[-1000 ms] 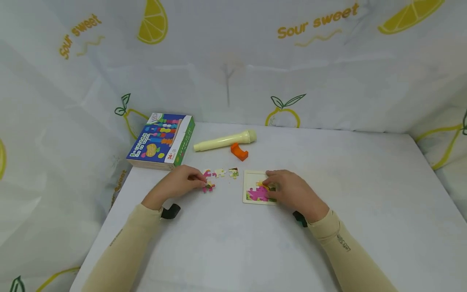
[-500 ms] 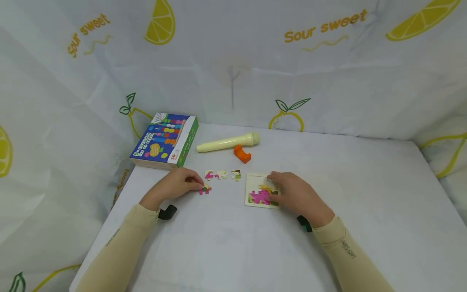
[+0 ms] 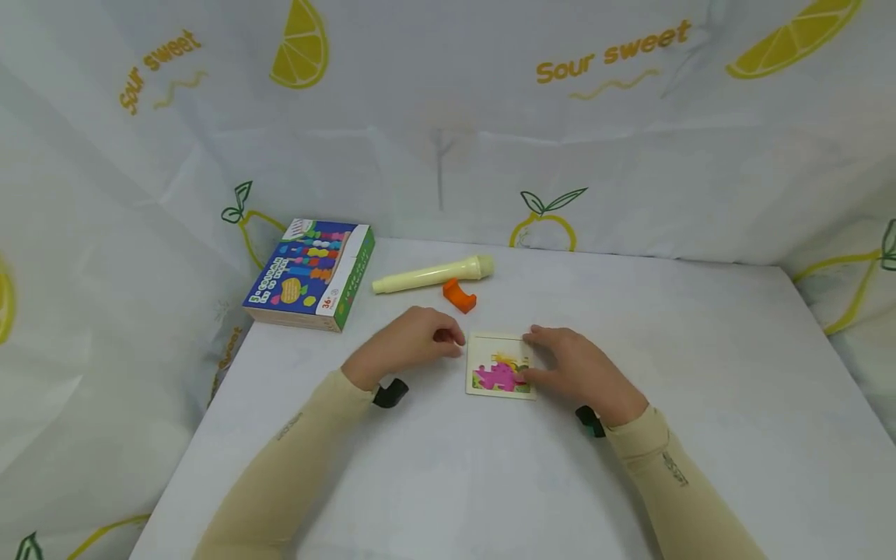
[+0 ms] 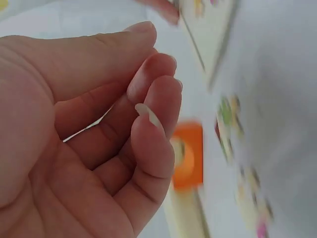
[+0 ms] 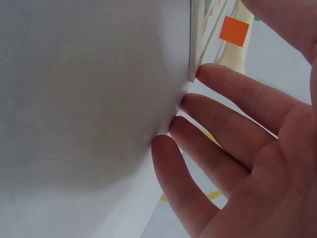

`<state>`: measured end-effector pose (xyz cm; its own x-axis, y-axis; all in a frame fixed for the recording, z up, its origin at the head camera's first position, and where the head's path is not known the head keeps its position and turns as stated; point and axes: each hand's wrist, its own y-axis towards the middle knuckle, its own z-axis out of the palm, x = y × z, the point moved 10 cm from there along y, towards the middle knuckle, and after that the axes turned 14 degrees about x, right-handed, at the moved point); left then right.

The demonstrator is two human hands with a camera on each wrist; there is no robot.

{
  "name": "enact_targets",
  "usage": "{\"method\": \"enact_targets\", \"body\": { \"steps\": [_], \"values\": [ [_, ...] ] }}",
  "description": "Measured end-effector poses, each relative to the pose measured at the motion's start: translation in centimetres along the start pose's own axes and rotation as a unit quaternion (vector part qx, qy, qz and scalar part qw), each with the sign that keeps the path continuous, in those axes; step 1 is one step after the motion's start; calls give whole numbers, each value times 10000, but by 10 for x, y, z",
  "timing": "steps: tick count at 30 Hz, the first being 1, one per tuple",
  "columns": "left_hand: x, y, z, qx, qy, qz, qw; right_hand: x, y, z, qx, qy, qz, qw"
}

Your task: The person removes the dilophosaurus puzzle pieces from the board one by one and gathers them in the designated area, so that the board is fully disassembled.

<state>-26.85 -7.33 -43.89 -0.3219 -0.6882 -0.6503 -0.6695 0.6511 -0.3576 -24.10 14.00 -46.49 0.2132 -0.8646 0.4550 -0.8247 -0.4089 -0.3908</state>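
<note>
A square cream puzzle tray (image 3: 483,346) lies flat on the table, with joined pink, yellow and green jigsaw pieces (image 3: 498,377) in its lower part. At its right edge is my right hand (image 3: 584,369). The right wrist view shows the index fingertip touching the tray's corner (image 5: 194,69) and the other fingers extended against the table. My left hand (image 3: 409,346) hovers left of the tray with fingers loosely curved; no piece shows between its fingertips. Loose jigsaw pieces (image 4: 253,198), blurred in the left wrist view, lie below it; in the head view it hides them.
A blue toy box (image 3: 304,268) stands at the back left of the white table. Behind the hands lie a pale yellow toy microphone (image 3: 430,275) and an orange curved block (image 3: 458,296). Printed white cloth (image 3: 630,171) hangs along the back and sides.
My left hand has left the spot where it touched a pink-green jigsaw piece and moved right, close to the tray. My right hand has shifted slightly right along the tray's edge.
</note>
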Motion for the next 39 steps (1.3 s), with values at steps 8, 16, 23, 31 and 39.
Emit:
{"method": "enact_targets", "body": {
  "steps": [8, 16, 23, 31, 39],
  "values": [
    [-38, 58, 31, 401, 315, 112, 9986, -1, -1, -3, -53, 94, -278, 9996],
    [-35, 60, 32, 418, 444, -345, 9975, 0, 3, -7, -192, 222, -251, 9993],
    [-32, 62, 40, 531, 438, -437, 9967, 0, 2, -5, -285, 73, -115, 9995],
    [-36, 62, 40, 482, 466, -465, 9967, 3, 1, -9, -416, -56, -200, 9989],
    [-37, 60, 41, 401, 327, -456, 9976, 1, 2, -6, -295, -13, -24, 9996]
  ]
}}
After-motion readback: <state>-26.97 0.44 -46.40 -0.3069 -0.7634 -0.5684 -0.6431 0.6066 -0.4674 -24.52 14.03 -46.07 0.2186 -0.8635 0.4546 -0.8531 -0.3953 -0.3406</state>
